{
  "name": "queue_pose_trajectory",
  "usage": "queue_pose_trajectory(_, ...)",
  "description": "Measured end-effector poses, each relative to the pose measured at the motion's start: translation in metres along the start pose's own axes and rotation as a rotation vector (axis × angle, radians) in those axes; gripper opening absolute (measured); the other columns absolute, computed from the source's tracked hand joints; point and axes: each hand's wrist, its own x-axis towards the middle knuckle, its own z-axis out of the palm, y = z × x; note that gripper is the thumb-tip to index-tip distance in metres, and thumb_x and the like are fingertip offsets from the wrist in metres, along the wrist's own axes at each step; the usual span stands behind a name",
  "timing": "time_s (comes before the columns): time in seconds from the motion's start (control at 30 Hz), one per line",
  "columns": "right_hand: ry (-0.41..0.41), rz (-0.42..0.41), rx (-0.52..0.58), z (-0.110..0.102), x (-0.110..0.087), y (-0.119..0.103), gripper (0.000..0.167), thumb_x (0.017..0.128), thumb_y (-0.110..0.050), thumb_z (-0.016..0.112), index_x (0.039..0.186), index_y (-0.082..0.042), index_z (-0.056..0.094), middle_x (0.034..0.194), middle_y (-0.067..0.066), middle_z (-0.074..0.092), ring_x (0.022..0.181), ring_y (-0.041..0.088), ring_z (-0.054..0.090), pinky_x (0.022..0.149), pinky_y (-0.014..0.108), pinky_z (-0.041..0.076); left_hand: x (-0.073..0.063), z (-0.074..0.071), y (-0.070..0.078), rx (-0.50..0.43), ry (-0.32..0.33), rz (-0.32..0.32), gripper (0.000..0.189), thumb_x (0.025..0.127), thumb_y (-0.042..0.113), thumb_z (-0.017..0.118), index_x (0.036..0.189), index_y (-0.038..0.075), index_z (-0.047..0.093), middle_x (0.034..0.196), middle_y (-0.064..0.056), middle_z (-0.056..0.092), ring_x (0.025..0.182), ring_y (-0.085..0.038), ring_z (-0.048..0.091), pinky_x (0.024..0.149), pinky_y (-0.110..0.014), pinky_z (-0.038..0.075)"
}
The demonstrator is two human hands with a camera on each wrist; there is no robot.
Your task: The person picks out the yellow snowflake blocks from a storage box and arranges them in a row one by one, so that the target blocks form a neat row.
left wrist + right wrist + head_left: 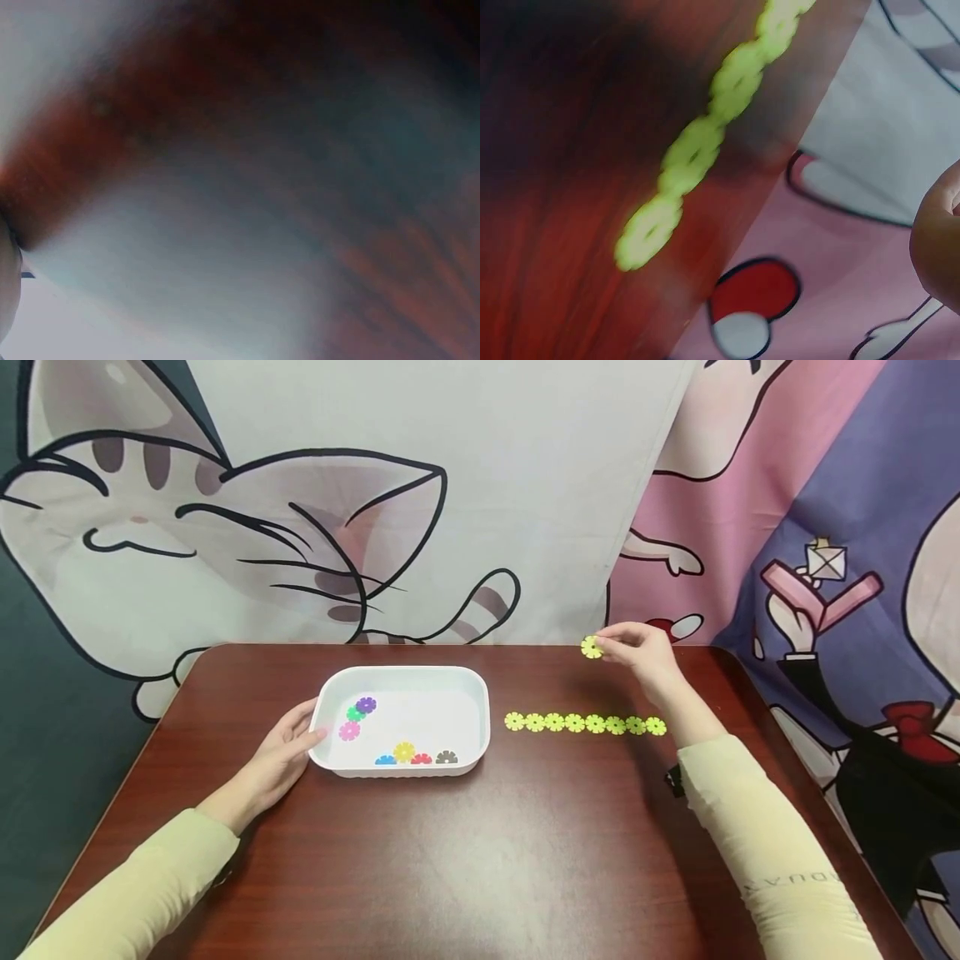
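Note:
Between thumb and fingertips, my right hand (645,656) pinches a yellow-green flower-shaped disc (590,647) above the table's far edge. Below it lies a straight row of several matching discs (574,722), end to end on the table. In the right wrist view part of that row (694,156) shows, and only a bit of the hand (936,240) at the right edge. My left hand (281,756) holds the left end of a white tray (427,702), thumb over the rim. The left wrist view is mostly blurred.
Inside the tray, purple (366,705), green (356,714) and pink (349,731) discs lie at the left. Blue (386,760), yellow (404,751), red (422,759) and grey (447,757) ones are along the near wall. Behind the brown table (450,868) hangs a cartoon-printed cloth (525,493).

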Motion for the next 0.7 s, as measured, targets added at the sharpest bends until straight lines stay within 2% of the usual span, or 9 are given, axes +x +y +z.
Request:
queue_pose_trajectory(0.33,0.049,0.021,0.054,-0.052,-0.022,0.026,0.015,0.097,0.002,0.073,0.097,-0.012,0.081,0.085,-0.011,0.078,0.072,0.004,0.074,0.07,0.016,0.062,0.0,0.001,0.0,0.0,0.002,0.0,0.062,0.109,0.009,0.055,0.163,0.01,0.023,0.172,-0.017,0.018,0.128,0.01,0.052,0.104,-0.009,0.049)
queue_pose_trajectory(0.5,0.065,0.026,0.047,-0.078,-0.037,0.038,0.018,0.098,0.005,0.071,0.099,-0.01,0.081,0.086,-0.011,0.079,0.073,0.004,0.074,0.071,0.016,0.062,0.0,0.001,-0.002,-0.011,0.004,0.002,0.057,0.109,0.008,0.055,0.159,0.013,0.029,0.168,-0.012,0.026,0.127,0.009,0.053,0.104,-0.01,0.05)
queue_pose_trajectory(0.7,0.063,0.053,0.076,-0.109,-0.052,0.048,0.021,0.098,0.007,0.069,0.098,-0.011,0.081,0.087,-0.009,0.08,0.075,0.003,0.075,0.073,0.017,0.063,0.001,0.0,-0.002,-0.008,-0.005,0.019,0.056,0.109,0.007,0.054,0.159,0.013,0.029,0.168,-0.011,0.027,0.129,0.007,0.052,0.104,-0.01,0.05)
